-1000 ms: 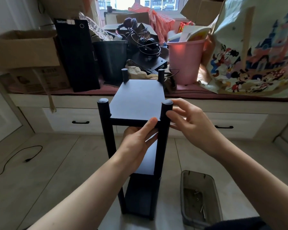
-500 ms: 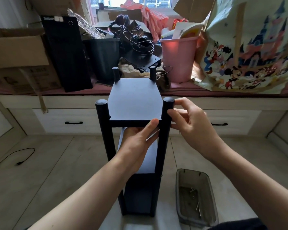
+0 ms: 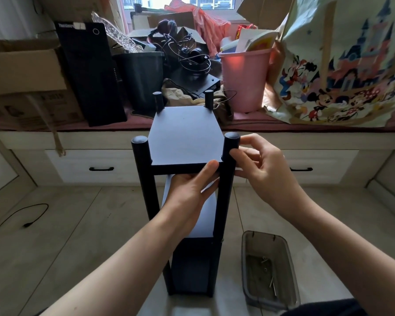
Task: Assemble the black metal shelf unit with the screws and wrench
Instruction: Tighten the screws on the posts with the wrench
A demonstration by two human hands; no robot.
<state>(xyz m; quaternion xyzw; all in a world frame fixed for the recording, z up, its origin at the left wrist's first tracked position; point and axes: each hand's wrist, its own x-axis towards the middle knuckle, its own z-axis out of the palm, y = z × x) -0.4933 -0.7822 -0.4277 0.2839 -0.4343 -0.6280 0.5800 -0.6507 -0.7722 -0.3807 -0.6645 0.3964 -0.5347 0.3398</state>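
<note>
The black metal shelf unit (image 3: 185,135) stands upright on the floor in front of me, with its four posts rising above the top panel. My left hand (image 3: 189,192) reaches under the top panel, its thumb laid against the panel's front edge near the right front post (image 3: 226,190). My right hand (image 3: 262,169) is at that post, level with the top panel, with thumb and curled fingers pinching it from the right. Whether a screw or wrench sits between those fingers is hidden. Loose screws (image 3: 263,260) lie in a clear plastic tray (image 3: 263,233) on the floor to the right.
A window bench with drawers runs behind the shelf. It is piled with cardboard boxes (image 3: 25,71), a black computer case (image 3: 89,71), a black bin (image 3: 141,76), a pink bucket (image 3: 244,80) and a cartoon-print bag (image 3: 342,71). A black cable (image 3: 21,215) lies on the floor at left.
My right thumb has settled against the side of the right front post. My left hand stays under the top panel. The shelf has not moved.
</note>
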